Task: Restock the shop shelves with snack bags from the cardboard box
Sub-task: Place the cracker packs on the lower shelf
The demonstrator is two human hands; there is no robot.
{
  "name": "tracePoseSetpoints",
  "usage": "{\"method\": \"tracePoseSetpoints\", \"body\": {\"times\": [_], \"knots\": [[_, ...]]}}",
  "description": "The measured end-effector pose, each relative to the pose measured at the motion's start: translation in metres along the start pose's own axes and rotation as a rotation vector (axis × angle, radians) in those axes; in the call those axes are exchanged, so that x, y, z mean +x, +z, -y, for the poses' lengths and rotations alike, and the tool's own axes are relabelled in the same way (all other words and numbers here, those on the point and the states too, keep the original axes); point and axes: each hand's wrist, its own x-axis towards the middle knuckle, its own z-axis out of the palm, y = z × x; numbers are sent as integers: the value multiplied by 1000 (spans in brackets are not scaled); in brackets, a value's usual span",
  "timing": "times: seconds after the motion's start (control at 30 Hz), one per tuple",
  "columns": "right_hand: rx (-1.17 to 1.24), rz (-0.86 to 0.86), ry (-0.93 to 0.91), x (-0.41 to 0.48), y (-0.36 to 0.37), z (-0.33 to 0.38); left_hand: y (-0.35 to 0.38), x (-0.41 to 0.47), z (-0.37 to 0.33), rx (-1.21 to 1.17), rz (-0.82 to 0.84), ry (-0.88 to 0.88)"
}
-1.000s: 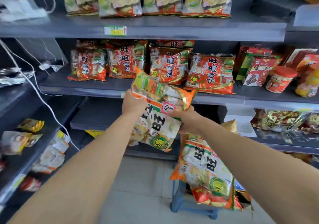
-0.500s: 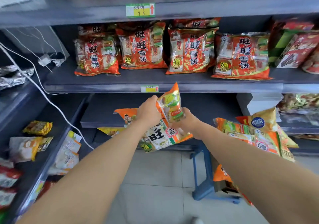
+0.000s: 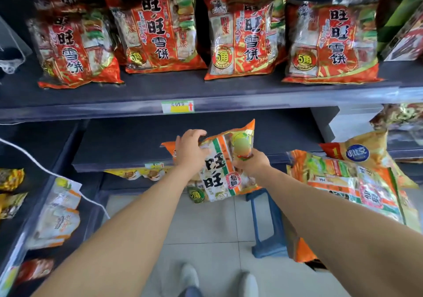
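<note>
In the centre of the frame, just in front of the dark lower shelf (image 3: 128, 150), the left hand (image 3: 190, 150) and right hand (image 3: 249, 164) each grip a side of an orange snack bag (image 3: 219, 173), so placing seems in hand; next it wants pushing onto that shelf, then release.

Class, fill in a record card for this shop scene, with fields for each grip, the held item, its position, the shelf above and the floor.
left grip: hand holding the orange bag at its upper left
right grip: hand gripping the bag's right edge
bag position: tilted, in front of the dark shelf, bottom below its front edge
shelf above: four red bags in front, price tag on the edge
floor: blue stool, below and right of the held bag
</note>
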Motion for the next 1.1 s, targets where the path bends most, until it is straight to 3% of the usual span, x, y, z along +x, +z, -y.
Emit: {"method": "tracePoseSetpoints", "body": {"times": [0.13,0.3,0.47,0.6,0.77,1.1], "knots": [[109,-51,100,30,7,-6,13,10,37,-58,-80,-155],[176,-60,182,60,23,1,31,39,74,-283,318,-432],[172,-113,196,96,28,4,60,89,102,-475,405,-426],[186,-179,167,142,26,-1,100,133,108,-545,316,-392],[196,-252,-11,207,17,2,158,196,108,-616,257,-323],[269,-496,-220,328,23,-13,227,286,119,-766,8,-38]]}}
